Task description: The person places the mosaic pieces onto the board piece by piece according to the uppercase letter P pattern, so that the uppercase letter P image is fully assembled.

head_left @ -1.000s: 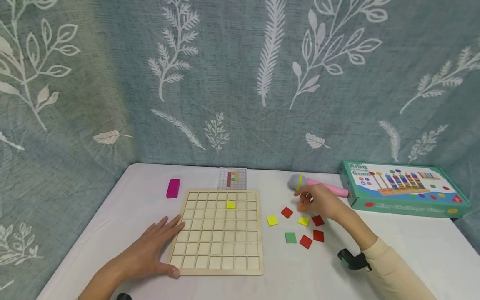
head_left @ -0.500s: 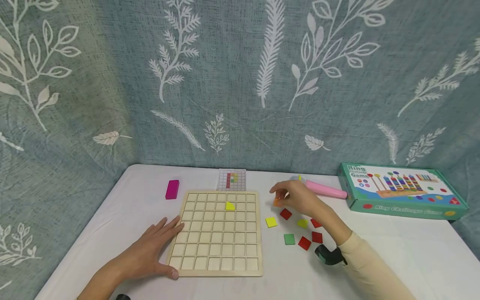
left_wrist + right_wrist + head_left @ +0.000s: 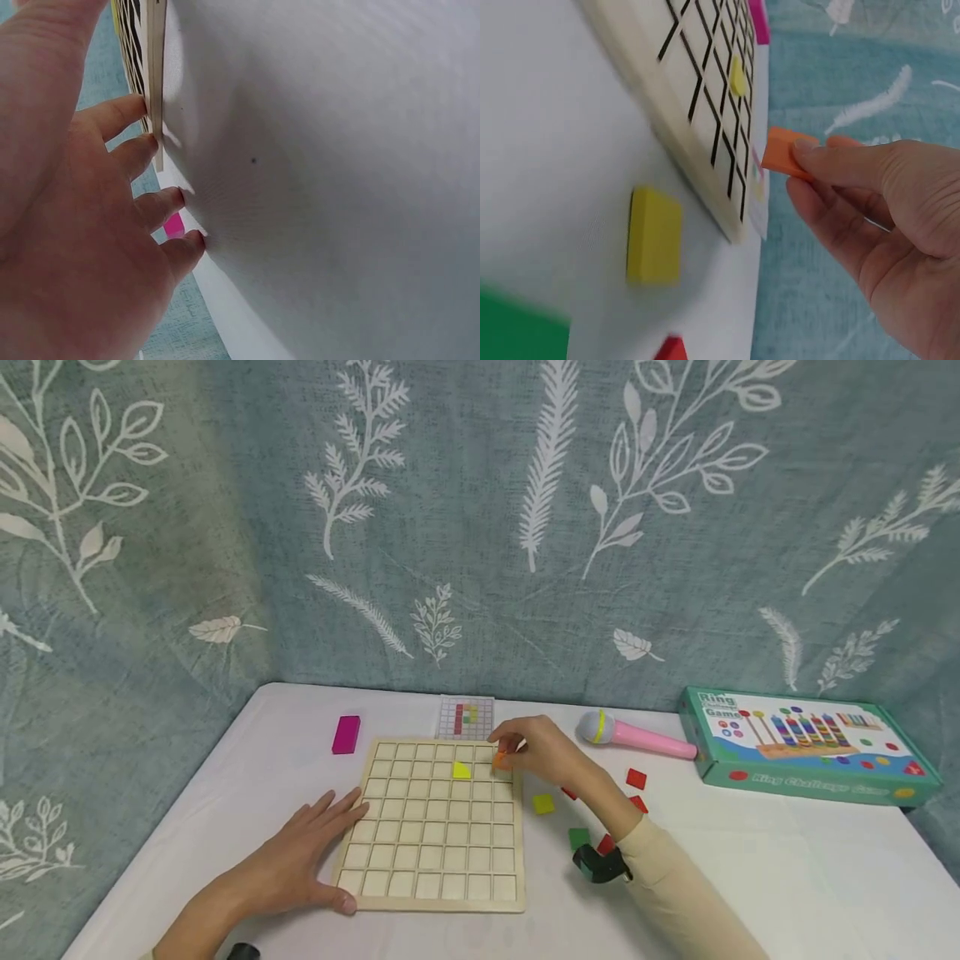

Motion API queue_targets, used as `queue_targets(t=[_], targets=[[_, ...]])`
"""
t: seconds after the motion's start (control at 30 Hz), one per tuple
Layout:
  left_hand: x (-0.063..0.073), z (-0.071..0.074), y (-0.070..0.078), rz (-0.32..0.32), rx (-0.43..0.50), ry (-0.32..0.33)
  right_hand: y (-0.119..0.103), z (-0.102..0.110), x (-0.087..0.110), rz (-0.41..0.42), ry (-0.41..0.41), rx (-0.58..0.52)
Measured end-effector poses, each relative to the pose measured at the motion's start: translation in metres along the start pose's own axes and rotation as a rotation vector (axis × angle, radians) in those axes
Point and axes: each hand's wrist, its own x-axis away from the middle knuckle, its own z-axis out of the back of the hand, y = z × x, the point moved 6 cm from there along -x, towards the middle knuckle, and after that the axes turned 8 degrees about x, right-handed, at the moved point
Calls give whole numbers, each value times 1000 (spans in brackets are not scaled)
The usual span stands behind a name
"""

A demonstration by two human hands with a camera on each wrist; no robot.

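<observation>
Pinching a flat orange tile [image 3: 781, 154], the right hand [image 3: 546, 750] has swung left over the upper right of the square pale wooden grid board [image 3: 431, 858], apparently bringing placement within reach, while the left hand [image 3: 288, 862], fingers spread, touches its left edge.

Your left hand [image 3: 288, 862] lay near left, fingers spread; your right hand [image 3: 546, 752], farther right, pinched thumb-to-fingers.
</observation>
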Motion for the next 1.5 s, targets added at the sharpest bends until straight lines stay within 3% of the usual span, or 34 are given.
queue_targets(t=[0.2,0.63,0.93,1.5], targets=[[-4,-3,1,0,12,-31,-6,-13,-12,9,-8,-14],[-2,1,0,10,15,-13,-29,-41,-40,72,1,-112],[-1,1,1,24,24,-14,-39,-54,-49,34,-47,-28],[-1,1,1,23,17,-9,-33,-62,-51,-43,-57,-25]])
